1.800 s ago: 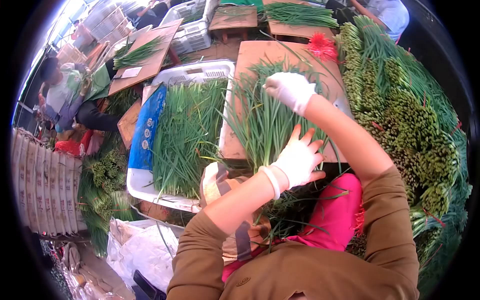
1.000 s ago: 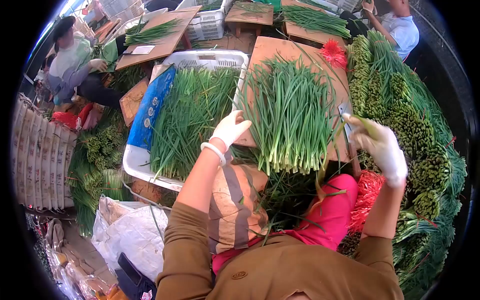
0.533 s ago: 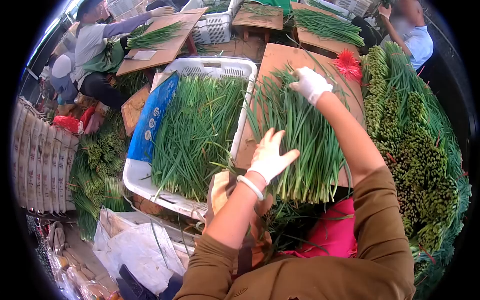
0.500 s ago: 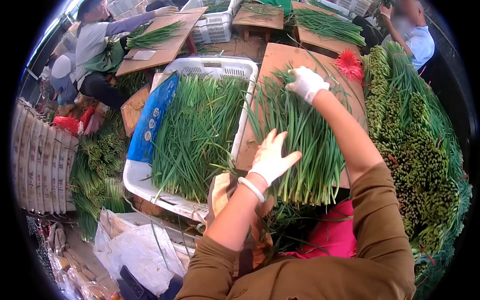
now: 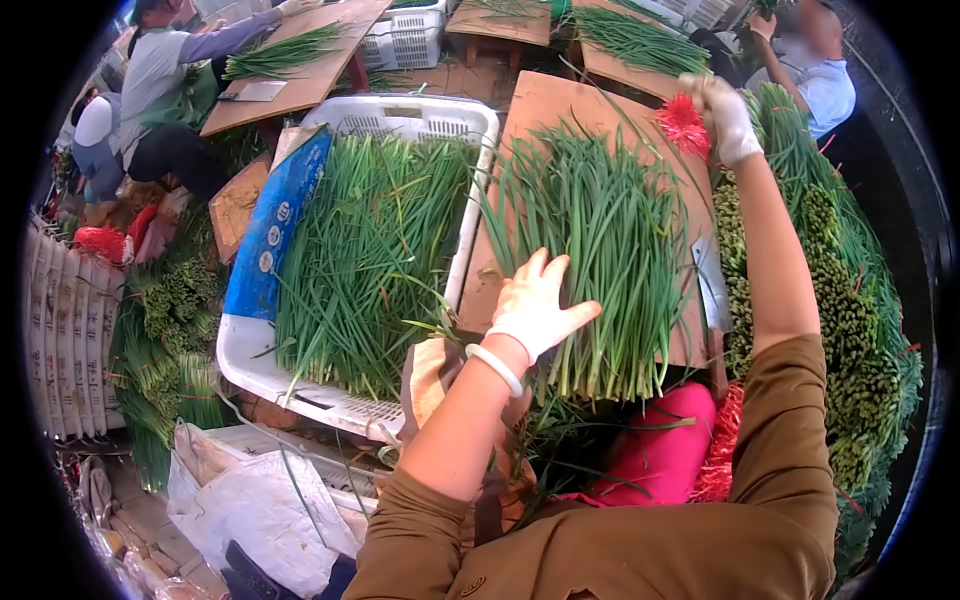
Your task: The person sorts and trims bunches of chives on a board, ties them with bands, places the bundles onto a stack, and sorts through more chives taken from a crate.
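Note:
A loose pile of garlic chives (image 5: 610,240) lies on a tilted wooden board (image 5: 540,100) in front of me, cut ends toward my body. My left hand (image 5: 540,305), in a white glove that leaves the fingertips bare, rests open on the pile's left side, thumb spread. Beyond the board's upper right corner is my right hand (image 5: 728,120), also gloved, beside a bunch of red plastic ties (image 5: 683,127). Its fingers are curled; whatever they may hold is hidden. At the board's right edge lies a metal blade (image 5: 711,283).
Left of the board stands a white crate (image 5: 235,350) filled with chives, a blue sheet (image 5: 277,240) along its side. Tied bundles (image 5: 840,290) are heaped at the right. One person (image 5: 165,80) works at upper left, another (image 5: 825,85) at upper right. More red ties (image 5: 722,450) lie near my lap.
My right hand has left the chive tops and moved right to the red ties, uncovering the blade. My left hand stays on the pile. The view has shifted slightly.

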The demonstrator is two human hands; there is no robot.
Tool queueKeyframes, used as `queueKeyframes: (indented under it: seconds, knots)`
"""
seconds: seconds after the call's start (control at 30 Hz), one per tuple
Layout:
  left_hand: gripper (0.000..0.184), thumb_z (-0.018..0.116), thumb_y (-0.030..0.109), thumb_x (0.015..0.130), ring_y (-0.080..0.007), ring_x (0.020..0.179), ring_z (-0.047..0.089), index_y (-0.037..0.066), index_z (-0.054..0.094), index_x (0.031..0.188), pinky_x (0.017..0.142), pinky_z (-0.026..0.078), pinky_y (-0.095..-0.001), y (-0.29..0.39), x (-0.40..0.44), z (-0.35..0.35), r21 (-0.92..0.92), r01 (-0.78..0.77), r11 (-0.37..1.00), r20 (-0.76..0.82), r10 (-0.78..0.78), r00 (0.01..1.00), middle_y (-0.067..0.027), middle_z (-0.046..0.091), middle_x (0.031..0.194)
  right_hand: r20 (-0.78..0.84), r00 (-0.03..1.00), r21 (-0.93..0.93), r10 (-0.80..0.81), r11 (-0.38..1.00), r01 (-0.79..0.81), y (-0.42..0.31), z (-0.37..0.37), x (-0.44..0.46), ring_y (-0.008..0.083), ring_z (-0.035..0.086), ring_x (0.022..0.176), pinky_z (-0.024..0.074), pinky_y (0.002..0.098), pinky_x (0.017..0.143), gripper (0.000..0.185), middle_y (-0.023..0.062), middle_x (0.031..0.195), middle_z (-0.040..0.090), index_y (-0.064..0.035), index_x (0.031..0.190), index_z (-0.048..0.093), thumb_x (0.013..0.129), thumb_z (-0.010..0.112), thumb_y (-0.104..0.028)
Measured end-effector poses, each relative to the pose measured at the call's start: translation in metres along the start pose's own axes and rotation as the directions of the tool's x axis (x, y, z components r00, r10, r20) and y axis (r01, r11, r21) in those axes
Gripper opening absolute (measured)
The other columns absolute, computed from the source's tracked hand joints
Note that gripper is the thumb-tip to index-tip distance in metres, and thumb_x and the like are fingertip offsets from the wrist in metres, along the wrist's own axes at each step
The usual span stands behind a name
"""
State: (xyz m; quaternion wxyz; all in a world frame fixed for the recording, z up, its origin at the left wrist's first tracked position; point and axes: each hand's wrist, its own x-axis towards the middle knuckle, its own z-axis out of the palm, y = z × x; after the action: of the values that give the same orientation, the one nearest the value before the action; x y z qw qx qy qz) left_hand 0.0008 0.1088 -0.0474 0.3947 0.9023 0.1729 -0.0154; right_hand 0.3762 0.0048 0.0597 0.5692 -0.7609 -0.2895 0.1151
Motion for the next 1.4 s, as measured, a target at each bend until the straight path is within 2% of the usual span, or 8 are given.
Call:
queueKeyframes:
  seconds: [0.23, 0.5, 0.63, 0.7, 0.77, 0.83, 0.97, 1.4]
  knots:
    - [0.079, 0.064, 0.052, 0.074, -0.0342, 0.134, 0.032, 0.011, 0.042, 0.138, 0.109, 0.03, -0.0416, -0.003, -0.001, 0.003, -0.041, 0.004, 0.999, -0.016, -0.005, 1.0, -0.0157, 0.029, 0.149, 0.222, 0.852, -0.936, 0.474, 0.349, 0.05, 0.076, 0.024, -0.131, 0.026, 0.064, 0.098, 0.0478, 0.0344, 0.088, 0.046, 0.0151, 0.106, 0.067, -0.0035, 0.11, 0.065, 0.072, 0.069, -0.03]
    - [0.074, 0.066, 0.047, 0.076, -0.0333, 0.131, 0.038, 0.005, 0.046, 0.133, 0.108, 0.033, -0.04, -0.037, -0.001, -0.023, -0.045, 0.017, 0.999, -0.275, -0.029, 0.961, -0.0187, 0.039, 0.142, -0.157, 0.971, -0.078, 0.182, 0.978, -0.196, -0.024, -0.041, -0.167, 0.0014, 0.039, 0.052, 0.0274, 0.0168, 0.044, 0.015, -0.0056, 0.07, 0.059, -0.0068, 0.085, 0.069, 0.089, 0.062, -0.02]
    - [0.075, 0.067, 0.045, 0.075, -0.0319, 0.129, 0.04, 0.005, 0.045, 0.134, 0.107, 0.034, -0.0395, -0.048, -0.003, -0.033, -0.074, 0.107, 0.991, -0.275, -0.123, 0.954, -0.0165, 0.041, 0.14, 0.138, 0.934, -0.457, 0.328, 0.858, -0.234, -0.124, -0.018, -0.238, 0.0025, 0.044, 0.054, 0.0354, 0.0184, 0.045, 0.014, -0.0012, 0.076, 0.065, -0.0056, 0.088, 0.069, 0.089, 0.061, -0.017]
    - [0.076, 0.067, 0.045, 0.075, -0.0315, 0.128, 0.041, 0.006, 0.044, 0.135, 0.107, 0.034, -0.0391, -0.052, -0.004, -0.031, -0.082, 0.114, 0.99, -0.245, -0.13, 0.961, -0.016, 0.042, 0.14, 0.629, 0.765, -0.501, 0.135, 0.823, 0.266, -0.112, -0.025, -0.275, 0.0078, 0.055, 0.057, 0.0442, 0.0217, 0.05, 0.013, 0.0027, 0.078, 0.067, -0.0058, 0.091, 0.07, 0.09, 0.059, -0.012]
    - [0.077, 0.066, 0.045, 0.076, -0.0315, 0.129, 0.04, 0.005, 0.041, 0.137, 0.107, 0.034, -0.0389, -0.05, -0.005, -0.032, -0.075, 0.132, 0.988, -0.207, -0.145, 0.968, -0.0162, 0.042, 0.14, 0.699, 0.334, -0.535, 0.632, 0.772, -0.342, -0.151, 0.012, -0.317, 0.0192, 0.065, 0.062, 0.0513, 0.0283, 0.056, 0.017, 0.0085, 0.08, 0.068, -0.007, 0.1, 0.069, 0.086, 0.062, -0.015]
    - [0.08, 0.064, 0.047, 0.076, -0.0317, 0.13, 0.039, 0.004, 0.038, 0.139, 0.107, 0.033, -0.0391, -0.046, -0.006, -0.035, -0.051, 0.162, 0.986, -0.155, -0.168, 0.974, -0.0172, 0.04, 0.141, 0.684, 0.252, -0.659, 0.684, 0.431, 0.617, -0.163, 0.041, -0.338, 0.0281, 0.067, 0.067, 0.0539, 0.0345, 0.061, 0.033, 0.0149, 0.079, 0.067, -0.0115, 0.112, 0.065, 0.082, 0.066, -0.025]
    - [0.081, 0.065, 0.047, 0.077, -0.0314, 0.131, 0.038, 0.004, 0.037, 0.139, 0.108, 0.031, -0.0383, -0.055, -0.002, -0.029, -0.1, 0.111, 0.989, -0.171, -0.127, 0.977, -0.016, 0.04, 0.142, 0.685, 0.665, -0.729, 0.298, 0.294, 0.619, -0.119, 0.073, -0.292, 0.0298, 0.065, 0.066, 0.0538, 0.039, 0.059, 0.022, 0.011, 0.071, 0.064, -0.0114, 0.093, 0.066, 0.083, 0.063, -0.03]
    - [0.042, 0.068, 0.036, 0.075, -0.0308, 0.093, 0.06, 0.007, 0.064, 0.104, 0.084, 0.05, -0.0366, 0.019, -0.033, -0.001, -0.119, -0.364, 0.924, -0.141, 0.347, 0.927, -0.0139, 0.059, 0.101, 0.386, 0.917, -0.871, 0.095, 0.365, 0.329, 0.001, 0.171, -0.105, 0.035, 0.065, 0.09, 0.0517, 0.0411, 0.081, 0.022, 0.0196, 0.093, 0.067, -0.0082, 0.09, 0.07, 0.082, 0.056, -0.023]
